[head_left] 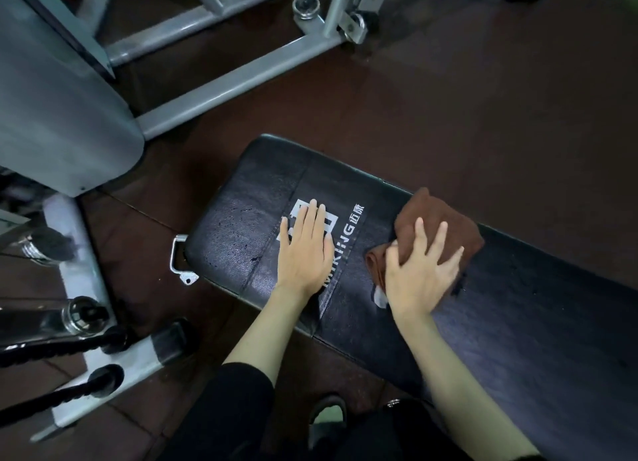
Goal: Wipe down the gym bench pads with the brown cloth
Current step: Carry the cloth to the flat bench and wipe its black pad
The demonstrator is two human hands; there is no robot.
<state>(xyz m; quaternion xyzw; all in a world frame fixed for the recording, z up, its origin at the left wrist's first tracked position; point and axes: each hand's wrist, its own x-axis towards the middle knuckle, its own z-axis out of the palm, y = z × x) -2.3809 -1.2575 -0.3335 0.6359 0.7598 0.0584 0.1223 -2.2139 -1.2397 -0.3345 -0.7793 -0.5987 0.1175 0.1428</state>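
Observation:
A black padded gym bench [241,225] with a white logo runs from the centre toward the lower right. My left hand [305,250] lies flat on the pad over the logo, fingers straight. The brown cloth [431,219] lies bunched on the pad to the right of the logo. My right hand [419,270] presses down on the cloth with fingers spread; a white tag [379,296] sticks out of the cloth beside the wrist.
A grey machine frame [221,87] and its shroud [51,115] stand at the upper left. Black ropes and chrome bar ends [79,317] lie at the lower left. A metal handle [179,260] juts from the bench end. Dark red floor [448,98] surrounds the bench.

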